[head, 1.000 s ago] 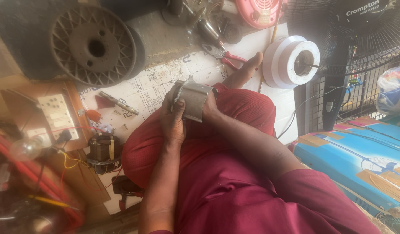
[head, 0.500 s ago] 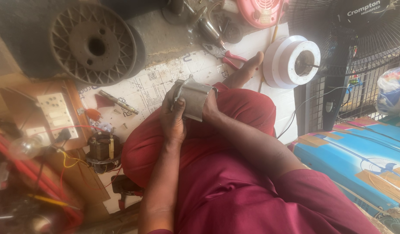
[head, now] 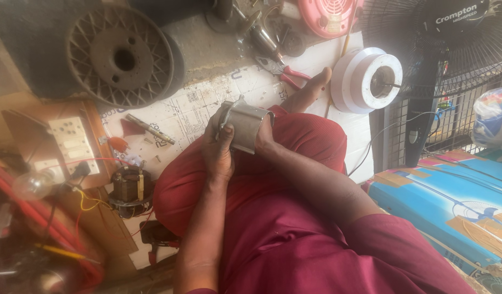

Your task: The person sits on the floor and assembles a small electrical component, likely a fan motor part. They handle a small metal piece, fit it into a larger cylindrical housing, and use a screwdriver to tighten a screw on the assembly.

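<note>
Grey metal motor housing (head: 245, 125), cylindrical, tilted, held above the knee

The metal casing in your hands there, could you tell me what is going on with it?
A person sitting on the floor holds a grey metal casing over their lap, left hand gripping its near side and right hand behind it. Red-handled pliers, a white round part and a wound motor core lie around on paper.
</note>
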